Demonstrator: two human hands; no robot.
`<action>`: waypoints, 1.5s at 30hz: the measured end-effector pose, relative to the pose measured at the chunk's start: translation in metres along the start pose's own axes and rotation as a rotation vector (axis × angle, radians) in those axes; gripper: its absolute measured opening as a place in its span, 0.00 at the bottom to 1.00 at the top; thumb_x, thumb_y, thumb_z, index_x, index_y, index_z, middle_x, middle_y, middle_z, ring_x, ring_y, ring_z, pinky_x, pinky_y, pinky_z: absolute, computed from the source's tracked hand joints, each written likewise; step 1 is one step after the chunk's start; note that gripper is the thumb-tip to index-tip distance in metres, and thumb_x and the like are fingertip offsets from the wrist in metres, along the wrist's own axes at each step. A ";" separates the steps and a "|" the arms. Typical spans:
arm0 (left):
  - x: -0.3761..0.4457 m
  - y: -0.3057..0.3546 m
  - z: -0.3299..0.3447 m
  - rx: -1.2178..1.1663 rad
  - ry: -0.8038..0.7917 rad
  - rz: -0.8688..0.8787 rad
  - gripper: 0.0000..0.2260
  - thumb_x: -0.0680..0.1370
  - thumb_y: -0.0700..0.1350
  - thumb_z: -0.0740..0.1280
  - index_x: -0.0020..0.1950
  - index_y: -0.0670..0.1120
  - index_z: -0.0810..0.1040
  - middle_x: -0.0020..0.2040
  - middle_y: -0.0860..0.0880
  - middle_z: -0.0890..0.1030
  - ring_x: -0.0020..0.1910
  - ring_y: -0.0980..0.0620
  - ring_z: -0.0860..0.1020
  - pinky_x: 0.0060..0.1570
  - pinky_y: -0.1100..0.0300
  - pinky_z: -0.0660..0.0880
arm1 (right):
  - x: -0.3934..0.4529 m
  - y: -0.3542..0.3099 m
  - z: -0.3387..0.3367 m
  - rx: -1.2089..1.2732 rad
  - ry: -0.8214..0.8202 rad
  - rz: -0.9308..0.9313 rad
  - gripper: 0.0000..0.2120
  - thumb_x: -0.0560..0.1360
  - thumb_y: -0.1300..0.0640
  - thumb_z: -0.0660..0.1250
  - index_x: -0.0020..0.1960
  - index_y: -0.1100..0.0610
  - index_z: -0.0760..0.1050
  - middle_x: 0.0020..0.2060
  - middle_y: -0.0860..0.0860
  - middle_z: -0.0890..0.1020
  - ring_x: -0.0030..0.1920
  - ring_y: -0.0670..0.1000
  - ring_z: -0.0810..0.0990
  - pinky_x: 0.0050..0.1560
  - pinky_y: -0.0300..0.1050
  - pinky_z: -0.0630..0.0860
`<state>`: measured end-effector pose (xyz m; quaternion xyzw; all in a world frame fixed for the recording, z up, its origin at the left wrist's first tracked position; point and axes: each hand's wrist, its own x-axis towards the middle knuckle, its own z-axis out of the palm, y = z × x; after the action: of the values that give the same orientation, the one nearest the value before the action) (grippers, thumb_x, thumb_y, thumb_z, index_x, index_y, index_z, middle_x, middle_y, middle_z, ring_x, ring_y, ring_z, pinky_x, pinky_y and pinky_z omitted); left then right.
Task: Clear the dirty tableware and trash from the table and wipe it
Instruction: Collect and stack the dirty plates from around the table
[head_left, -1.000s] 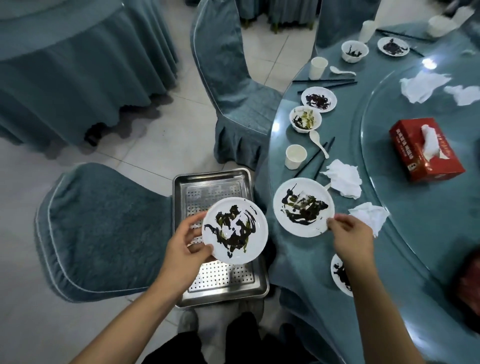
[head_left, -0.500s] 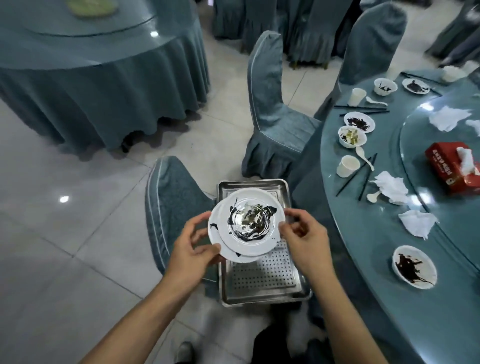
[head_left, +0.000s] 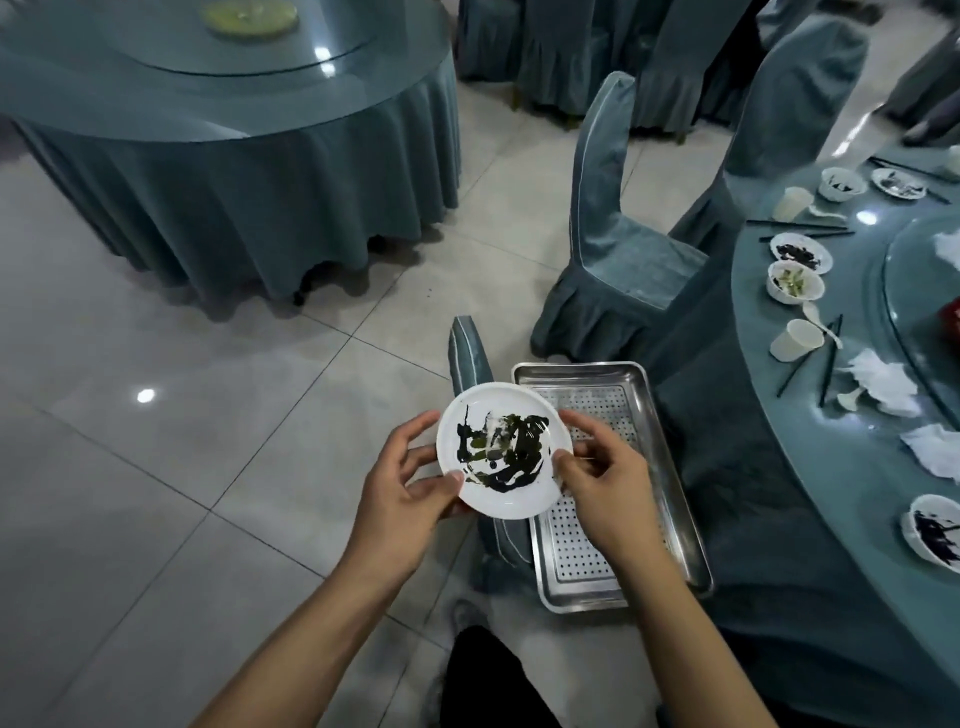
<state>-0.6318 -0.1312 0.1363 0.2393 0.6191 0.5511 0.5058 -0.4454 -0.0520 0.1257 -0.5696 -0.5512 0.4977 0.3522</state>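
Banquet room w/ pale tiled floor (head_left: 156, 467), blue-draped round tables and covered chairs; the table being cleared (head_left: 831, 519) curves along the right, well beyond the right-hand fingers, and carries bowls, cups, chopsticks and crumpled napkins (head_left: 883, 387). Next down in size, a steel tray (head_left: 675, 519) w/ perforated floor sits on a chair seat, directly under and just past the right hand's fingers. Above its near-left corner, a white plate (head_left: 503, 451) smeared w/ dark sauce is held between both hands; whether a 2nd plate sits beneath it can't be told from here. Left hand (head_left: 402, 488): thumb lies on the top of the rim, other fingers spread and curled under the left edge. Right hand (head_left: 602, 478): fingers curled at the right edge, thumb on the rim, fingertips pinching something thin, prob. a toothpick, not clear. Step in hand looks like setting the plate into the tray. To do it well: keep it level so sauce doesn't run toward the thumbs, lower it flat onto the perforated floor at the end away from the fingers, leaving room for the remaining bowls, e.g. the smeared one (head_left: 935, 527) at the table's near edge. Let the underside fingers slide out last; avoid touching sauce.
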 end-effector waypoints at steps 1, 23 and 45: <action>0.009 0.006 -0.004 0.012 -0.006 0.010 0.27 0.77 0.28 0.68 0.68 0.54 0.74 0.54 0.48 0.84 0.49 0.49 0.86 0.45 0.51 0.84 | 0.007 -0.003 0.006 0.003 0.004 0.005 0.20 0.77 0.69 0.68 0.64 0.51 0.79 0.38 0.48 0.82 0.35 0.43 0.81 0.43 0.41 0.82; 0.333 0.150 -0.034 0.155 -0.170 0.022 0.24 0.77 0.27 0.67 0.68 0.49 0.75 0.57 0.45 0.85 0.50 0.46 0.86 0.42 0.54 0.84 | 0.281 -0.040 0.101 -0.812 0.334 -0.168 0.21 0.76 0.51 0.67 0.69 0.51 0.74 0.61 0.50 0.77 0.60 0.53 0.75 0.62 0.52 0.71; 0.644 0.224 0.146 0.359 -0.914 -0.107 0.23 0.77 0.27 0.67 0.63 0.52 0.77 0.56 0.45 0.84 0.52 0.44 0.85 0.44 0.51 0.84 | 0.459 -0.072 0.104 -0.906 0.868 0.495 0.21 0.78 0.47 0.64 0.70 0.47 0.70 0.68 0.51 0.73 0.67 0.55 0.72 0.69 0.55 0.67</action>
<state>-0.8012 0.5449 0.1279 0.5080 0.4305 0.2476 0.7038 -0.6125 0.3926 0.0856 -0.9189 -0.3672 0.0095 0.1436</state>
